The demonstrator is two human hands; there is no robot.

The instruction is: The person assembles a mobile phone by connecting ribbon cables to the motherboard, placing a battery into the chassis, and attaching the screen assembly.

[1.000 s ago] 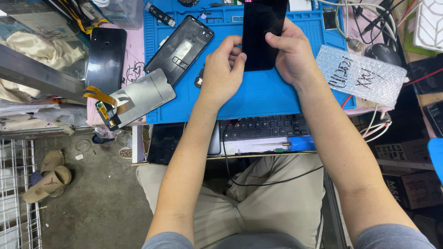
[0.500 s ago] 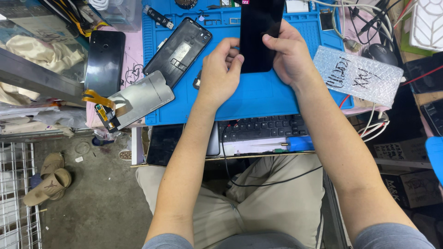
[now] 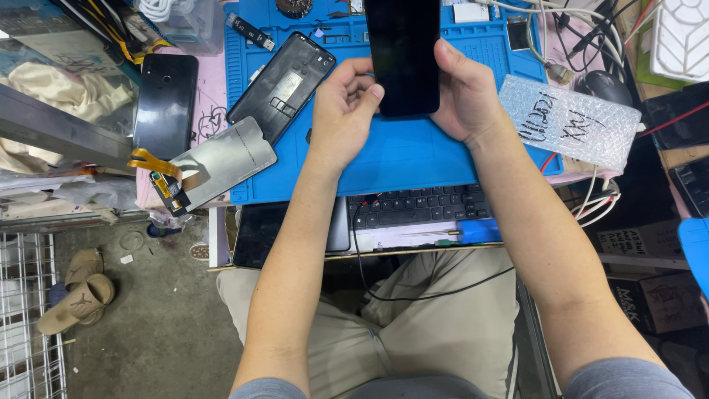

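Now both hands grasp a black phone (image 3: 402, 55) over the blue mat (image 3: 413, 159), its dark glass face up and its top end cut off by the upper edge of the view. From the phone, the left hand (image 3: 347, 111) sits at about 8 o'clock, thumb tip pressed against the phone's lower left edge, the other fingers curled under it. At 4 o'clock the right hand (image 3: 469, 96) clasps the right edge, thumb lying along that side, fingers hidden beneath.

At 9 o'clock from the phone, an opened phone frame (image 3: 281, 85) lies tilted on the mat, its insides showing. Farther out at 8 o'clock a grey screen panel (image 3: 221, 159) with an orange flex cable (image 3: 151, 159) overlaps the mat's left edge. A black back cover (image 3: 166, 103) rests on the pink surface beyond the mat, well to the left. At 4 o'clock, just past the right hand, a bubble-wrap pouch (image 3: 569, 122) lies at the mat's right edge, with a mouse (image 3: 607, 87) behind it. A keyboard (image 3: 421, 207) sits at 6 o'clock, partly under the mat's near edge.
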